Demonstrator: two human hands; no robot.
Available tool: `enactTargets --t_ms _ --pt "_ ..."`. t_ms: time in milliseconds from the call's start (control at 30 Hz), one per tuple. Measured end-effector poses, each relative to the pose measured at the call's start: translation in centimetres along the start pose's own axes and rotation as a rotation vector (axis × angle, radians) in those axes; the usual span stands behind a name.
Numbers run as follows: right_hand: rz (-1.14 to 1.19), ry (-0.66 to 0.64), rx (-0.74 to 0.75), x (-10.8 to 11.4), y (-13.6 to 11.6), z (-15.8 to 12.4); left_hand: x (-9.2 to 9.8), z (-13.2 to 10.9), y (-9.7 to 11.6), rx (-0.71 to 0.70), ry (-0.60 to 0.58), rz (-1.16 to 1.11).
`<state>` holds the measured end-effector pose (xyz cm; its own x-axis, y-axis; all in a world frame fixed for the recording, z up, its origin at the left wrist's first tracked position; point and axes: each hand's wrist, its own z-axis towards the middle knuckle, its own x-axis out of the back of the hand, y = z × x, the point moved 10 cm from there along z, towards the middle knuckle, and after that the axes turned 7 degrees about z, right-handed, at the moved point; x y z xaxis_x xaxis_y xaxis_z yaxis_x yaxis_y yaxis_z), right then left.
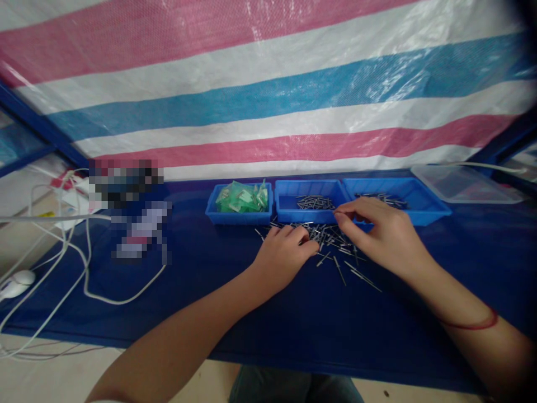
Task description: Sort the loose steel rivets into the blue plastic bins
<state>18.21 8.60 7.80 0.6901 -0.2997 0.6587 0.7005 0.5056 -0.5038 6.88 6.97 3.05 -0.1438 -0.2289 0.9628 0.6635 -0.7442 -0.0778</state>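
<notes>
Left fingers (286, 230) curl over slim, shiny metal pins (329, 234), right fingers (347, 207) narrowed; both grips unclear

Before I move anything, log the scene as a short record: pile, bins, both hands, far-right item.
Loose pile: rivet-like metal pins, in front of the bins
Left bin: green plastic packets
Middle bin: similar pins
Right bin: similar pins, partly hidden by a hand
Left hand: curled over pile's left side; grip unclear
Right hand: fingertips near middle bin's front right corner; grip unclear
Far right: translucent plastic lid
</notes>
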Motion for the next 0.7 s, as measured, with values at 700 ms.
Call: enactTargets --t_ms 700 --pt "0.308 -0.294 0.104 -5.3 -2.4 -1.3 2.1 -0.2 -4.3 0.295 0.338 -0.743"
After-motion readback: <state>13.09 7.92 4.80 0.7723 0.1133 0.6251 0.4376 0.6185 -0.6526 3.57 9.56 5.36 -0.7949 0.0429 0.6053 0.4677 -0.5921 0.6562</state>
